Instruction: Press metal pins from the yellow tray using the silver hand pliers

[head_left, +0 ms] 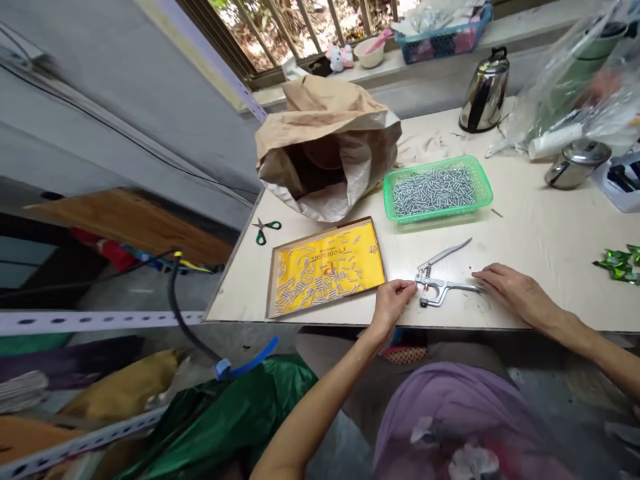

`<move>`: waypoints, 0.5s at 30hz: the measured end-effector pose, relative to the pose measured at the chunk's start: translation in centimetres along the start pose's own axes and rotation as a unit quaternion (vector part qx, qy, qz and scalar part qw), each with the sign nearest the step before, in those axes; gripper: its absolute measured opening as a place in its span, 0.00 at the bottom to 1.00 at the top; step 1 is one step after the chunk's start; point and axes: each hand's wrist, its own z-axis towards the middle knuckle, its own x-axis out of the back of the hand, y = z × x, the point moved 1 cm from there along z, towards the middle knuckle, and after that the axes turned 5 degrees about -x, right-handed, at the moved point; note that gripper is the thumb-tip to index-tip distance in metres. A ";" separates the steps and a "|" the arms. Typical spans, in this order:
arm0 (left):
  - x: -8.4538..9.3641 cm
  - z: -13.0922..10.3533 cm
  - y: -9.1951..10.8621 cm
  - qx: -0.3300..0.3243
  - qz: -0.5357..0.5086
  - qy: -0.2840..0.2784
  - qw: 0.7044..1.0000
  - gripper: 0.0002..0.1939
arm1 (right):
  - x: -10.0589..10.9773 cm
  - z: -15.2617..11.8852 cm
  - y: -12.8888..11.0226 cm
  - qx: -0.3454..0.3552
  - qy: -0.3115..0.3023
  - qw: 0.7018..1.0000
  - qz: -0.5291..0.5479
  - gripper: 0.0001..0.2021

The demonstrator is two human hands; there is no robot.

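Note:
Silver hand pliers (443, 285), like snap-fastener pliers with a spring, lie on the table with their handles spread. My left hand (393, 303) is at the jaw end, thumb and fingers pinched together; whatever is between the fingertips is too small to make out. My right hand (515, 290) lies over the table by the end of the lower handle, fingers stretched out; I cannot tell if it touches the handle. Left of the pliers sits a shallow yellow-lined tray (345, 247) with many small metal pieces. Behind them, a green plastic basket (439, 215) is full of similar small metal pieces.
Green-handled scissors (267, 228) lie near the table's left edge. A large open paper bag (327, 127) stands behind the tray. At the back right are a steel kettle (484, 93), a metal pot (577, 165) and plastic bags (570, 87). Green shiny packets (620, 263) lie far right.

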 end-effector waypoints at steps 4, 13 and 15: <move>-0.7 1.0 -0.5 0.012 0.059 -0.032 0.998 0.17 | -0.7 -0.5 0.3 0.029 0.025 0.999 -0.004 0.20; -0.9 1.4 -0.6 0.056 0.112 -0.054 0.991 0.21 | -1.6 -0.6 1.1 0.047 0.061 0.997 0.017 0.16; -0.9 1.5 -0.5 0.070 0.129 -0.053 0.988 0.20 | -1.8 -0.6 1.2 0.045 0.060 0.997 0.024 0.16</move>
